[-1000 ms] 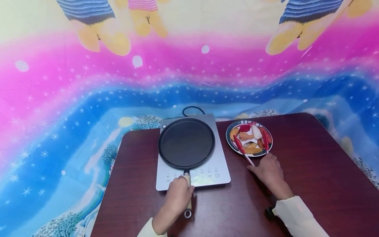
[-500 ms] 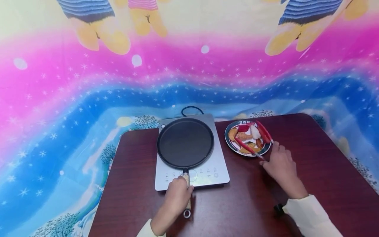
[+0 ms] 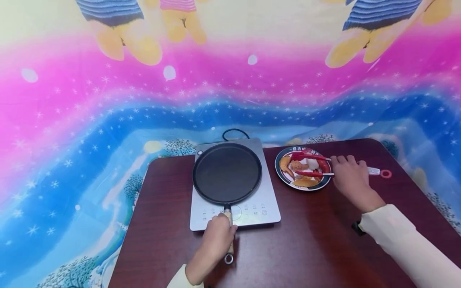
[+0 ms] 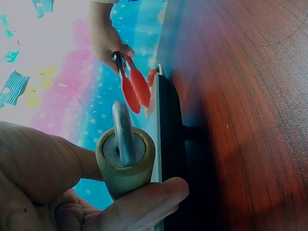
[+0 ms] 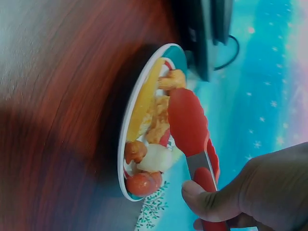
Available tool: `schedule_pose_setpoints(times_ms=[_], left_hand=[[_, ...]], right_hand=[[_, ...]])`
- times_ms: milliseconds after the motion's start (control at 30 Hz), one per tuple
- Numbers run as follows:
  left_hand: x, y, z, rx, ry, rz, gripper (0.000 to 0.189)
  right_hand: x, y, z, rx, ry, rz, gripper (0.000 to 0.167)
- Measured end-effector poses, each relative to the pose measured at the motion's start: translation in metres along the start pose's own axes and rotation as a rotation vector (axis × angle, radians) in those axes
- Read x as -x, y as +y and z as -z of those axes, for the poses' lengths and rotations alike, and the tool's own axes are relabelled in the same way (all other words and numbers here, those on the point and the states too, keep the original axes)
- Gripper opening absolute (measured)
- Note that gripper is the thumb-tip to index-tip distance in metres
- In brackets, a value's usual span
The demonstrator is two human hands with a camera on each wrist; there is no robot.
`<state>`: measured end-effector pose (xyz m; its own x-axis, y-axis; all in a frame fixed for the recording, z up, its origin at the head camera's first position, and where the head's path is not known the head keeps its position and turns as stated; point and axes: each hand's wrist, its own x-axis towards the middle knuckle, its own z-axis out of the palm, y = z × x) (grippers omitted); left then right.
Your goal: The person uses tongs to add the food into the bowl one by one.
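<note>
While the left hand (image 3: 217,233) wraps its fingers and thumb round the wooden handle (image 4: 126,180) of a flat, round frying pan (image 3: 227,174), the right hand (image 3: 350,176) grips a pair of tongs (image 5: 187,120) over at the right. The pan's dark, matt disc, low-rimmed, sits on a slim silver cooker (image 3: 270,206) printed with small symbols, and a metal loop (image 4: 124,137) caps the handle's near end. The tongs have red, scallop-edged heads on metallic arms, spread apart above the plate (image 3: 285,182); whether they touch any food I can't tell. That plate, round with a dark patterned border and white lettering along its far side, lies just right of the cooker. On it are a knobbly fried drumstick (image 3: 299,165), a smooth yellow wedge (image 5: 147,98), a pale white lump (image 5: 156,158), a glossy red piece (image 5: 141,185) and a curved golden one (image 3: 285,165). Everything stands on a reddish-brown, wood-grained table (image 3: 288,256), with a brightly printed cloth (image 3: 230,68) hanging at the far side.
</note>
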<state>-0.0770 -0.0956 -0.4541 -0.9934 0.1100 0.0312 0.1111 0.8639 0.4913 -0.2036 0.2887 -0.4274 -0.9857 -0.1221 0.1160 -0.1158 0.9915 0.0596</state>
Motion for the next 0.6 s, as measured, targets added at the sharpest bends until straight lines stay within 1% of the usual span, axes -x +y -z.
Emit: schedule_pose_setpoints(times_ms=[133,200,467,600], left_hand=[[-0.001,0.001,-0.001,-0.004,-0.001,-0.003,0.025],[-0.001,0.001,-0.001,-0.005,0.001,-0.006,0.025],[-0.001,0.003,-0.001,0.002,-0.005,0.013,0.025],[-0.002,0.003,-0.001,-0.011,0.001,0.015,0.026]], right_hand=[[-0.008,-0.002,-0.004,0.026,-0.029,0.001,0.051],[-0.012,-0.003,-0.005,0.037,-0.040,0.006,0.050],[-0.022,-0.003,-0.009,0.085,-0.065,0.061,0.060],[-0.027,0.000,-0.013,0.098,-0.068,0.082,0.058]])
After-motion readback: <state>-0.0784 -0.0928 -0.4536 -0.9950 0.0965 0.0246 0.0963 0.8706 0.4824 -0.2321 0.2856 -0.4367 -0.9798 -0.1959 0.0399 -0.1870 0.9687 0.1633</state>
